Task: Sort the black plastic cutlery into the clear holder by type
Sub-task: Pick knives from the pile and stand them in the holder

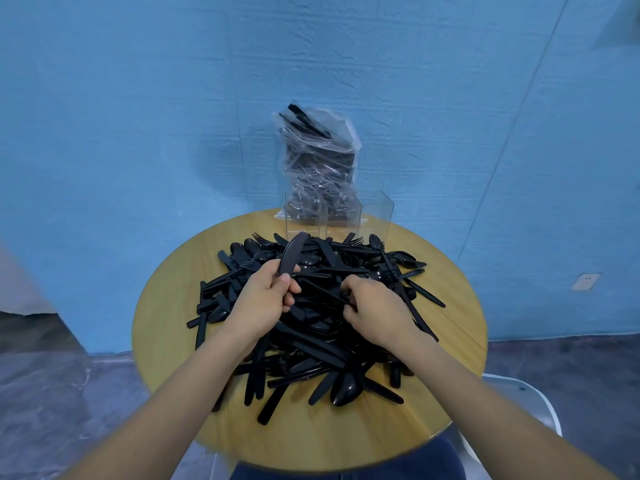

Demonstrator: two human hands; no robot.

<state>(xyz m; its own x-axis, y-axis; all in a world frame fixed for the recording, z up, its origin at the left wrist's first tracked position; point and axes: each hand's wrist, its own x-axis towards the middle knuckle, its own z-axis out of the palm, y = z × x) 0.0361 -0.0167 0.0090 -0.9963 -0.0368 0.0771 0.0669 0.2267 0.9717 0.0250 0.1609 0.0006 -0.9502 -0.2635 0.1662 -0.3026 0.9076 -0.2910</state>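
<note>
No brand, label or writing can be read anywhere in view. The left hand (266, 299) has its fingers and thumb curled round the handle of one black knife (292, 252), the blade rising out of the top of the grip and tilting away toward the clear holder (337, 216). The right hand (375, 306) lies knuckles-up on the pile of black cutlery (311, 327), its fingertips bent down among the pieces and pinching a thin black handle; which kind of piece that is cannot be told. The pile spreads across the middle of the round wooden surface (166, 327), directly beneath and around both hands, a tangle of knives, forks and spoons too many and too overlapped to count. The holder stands at the far edge of the surface, beyond the pile, and shows three clear compartments side by side. Just behind it stands one clear plastic bag (318, 161) packed with more black cutlery, against a blue wall (138, 116).
</note>
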